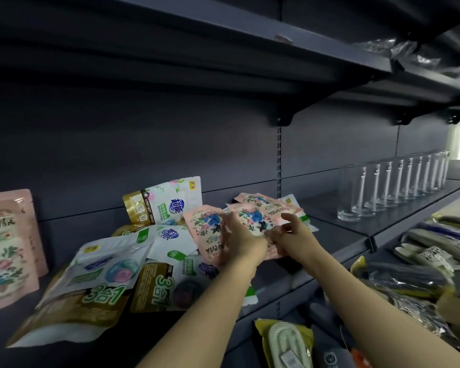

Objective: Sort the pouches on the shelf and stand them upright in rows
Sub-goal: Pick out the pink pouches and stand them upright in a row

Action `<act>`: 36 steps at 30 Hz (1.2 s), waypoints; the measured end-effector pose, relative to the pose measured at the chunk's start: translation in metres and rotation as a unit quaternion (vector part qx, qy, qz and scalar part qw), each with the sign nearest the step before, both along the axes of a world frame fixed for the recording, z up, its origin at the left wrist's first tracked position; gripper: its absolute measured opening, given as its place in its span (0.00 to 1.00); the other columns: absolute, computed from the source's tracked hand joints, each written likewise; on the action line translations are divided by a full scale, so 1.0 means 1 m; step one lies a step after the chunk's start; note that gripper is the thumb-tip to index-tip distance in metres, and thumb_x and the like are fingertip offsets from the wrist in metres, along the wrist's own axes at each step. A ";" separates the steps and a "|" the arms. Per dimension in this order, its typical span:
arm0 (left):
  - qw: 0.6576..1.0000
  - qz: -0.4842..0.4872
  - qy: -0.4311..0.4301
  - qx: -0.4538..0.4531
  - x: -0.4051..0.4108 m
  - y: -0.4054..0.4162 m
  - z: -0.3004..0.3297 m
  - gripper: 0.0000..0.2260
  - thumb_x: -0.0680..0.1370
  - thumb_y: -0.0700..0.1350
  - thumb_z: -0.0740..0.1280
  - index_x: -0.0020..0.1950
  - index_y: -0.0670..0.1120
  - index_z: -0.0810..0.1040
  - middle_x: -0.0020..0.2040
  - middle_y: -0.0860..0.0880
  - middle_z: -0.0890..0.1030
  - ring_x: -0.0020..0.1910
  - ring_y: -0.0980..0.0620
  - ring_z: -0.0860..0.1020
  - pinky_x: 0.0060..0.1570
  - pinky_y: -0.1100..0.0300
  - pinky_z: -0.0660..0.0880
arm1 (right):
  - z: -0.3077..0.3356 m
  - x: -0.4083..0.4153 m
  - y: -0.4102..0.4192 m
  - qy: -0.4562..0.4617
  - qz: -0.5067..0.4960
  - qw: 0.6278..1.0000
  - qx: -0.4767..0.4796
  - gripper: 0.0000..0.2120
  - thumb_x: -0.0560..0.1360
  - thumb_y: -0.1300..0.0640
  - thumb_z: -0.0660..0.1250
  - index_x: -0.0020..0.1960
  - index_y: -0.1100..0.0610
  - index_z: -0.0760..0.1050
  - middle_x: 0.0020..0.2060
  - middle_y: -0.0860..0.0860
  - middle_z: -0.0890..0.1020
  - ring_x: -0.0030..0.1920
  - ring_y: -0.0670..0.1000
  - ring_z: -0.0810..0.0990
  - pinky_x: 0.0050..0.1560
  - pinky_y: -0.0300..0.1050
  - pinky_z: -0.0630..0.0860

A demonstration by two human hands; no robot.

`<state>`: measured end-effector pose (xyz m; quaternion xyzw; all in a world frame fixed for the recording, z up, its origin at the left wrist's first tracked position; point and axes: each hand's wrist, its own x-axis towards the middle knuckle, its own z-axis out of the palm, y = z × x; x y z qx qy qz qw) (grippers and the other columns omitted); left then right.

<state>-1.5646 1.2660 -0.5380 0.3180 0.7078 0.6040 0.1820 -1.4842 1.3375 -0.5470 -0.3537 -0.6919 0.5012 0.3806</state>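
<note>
Here both hands grip one pink pouch, fingers curled.

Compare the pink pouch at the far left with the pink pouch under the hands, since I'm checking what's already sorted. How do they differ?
The far-left pink pouch stands upright against the back panel; the pink pouch under the hands lies flat on the heap. The standing one's print reads upright, the lying one's is turned round. No hand touches the standing one; the left hand and right hand are on the lying one. Both share the pink floral design.
</note>
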 end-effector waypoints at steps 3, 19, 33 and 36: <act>0.997 -0.004 0.066 0.038 -0.004 -0.011 0.012 0.37 0.72 0.28 0.62 0.74 0.54 0.55 0.65 0.50 0.73 0.60 0.50 0.75 0.50 0.58 0.76 | 0.008 0.001 -0.003 0.088 0.015 0.996 -0.030 0.22 0.77 0.59 0.65 0.69 0.56 0.64 0.52 0.54 0.77 0.48 0.54 0.80 0.45 0.51 0.80; 0.774 0.057 0.601 -0.192 -0.040 -0.153 0.126 0.21 0.77 0.37 0.61 0.64 0.58 0.72 0.61 0.46 0.77 0.60 0.41 0.76 0.49 0.53 0.70 | 0.105 -0.042 -0.108 -0.208 -0.017 0.777 0.594 0.46 0.68 0.45 0.70 0.77 0.49 0.48 0.73 0.49 0.64 0.75 0.52 0.57 0.73 0.53 0.48; 0.916 0.094 0.353 -0.169 -0.086 -0.289 0.135 0.21 0.67 0.48 0.77 0.57 0.46 0.77 0.54 0.48 0.81 0.48 0.52 0.78 0.44 0.60 0.72 | 0.120 -0.084 -0.199 -0.130 0.231 0.901 0.342 0.08 0.70 0.56 0.74 0.42 0.61 0.81 0.36 0.54 0.84 0.35 0.49 0.79 0.38 0.44 0.74; 0.926 0.120 0.334 -0.132 -0.095 -0.310 0.117 0.14 0.70 0.45 0.74 0.54 0.45 0.77 0.54 0.47 0.81 0.45 0.53 0.75 0.42 0.61 0.69 | 0.116 -0.095 -0.208 -0.108 0.273 0.910 0.293 0.05 0.70 0.57 0.73 0.42 0.60 0.81 0.38 0.53 0.85 0.37 0.50 0.82 0.40 0.44 0.78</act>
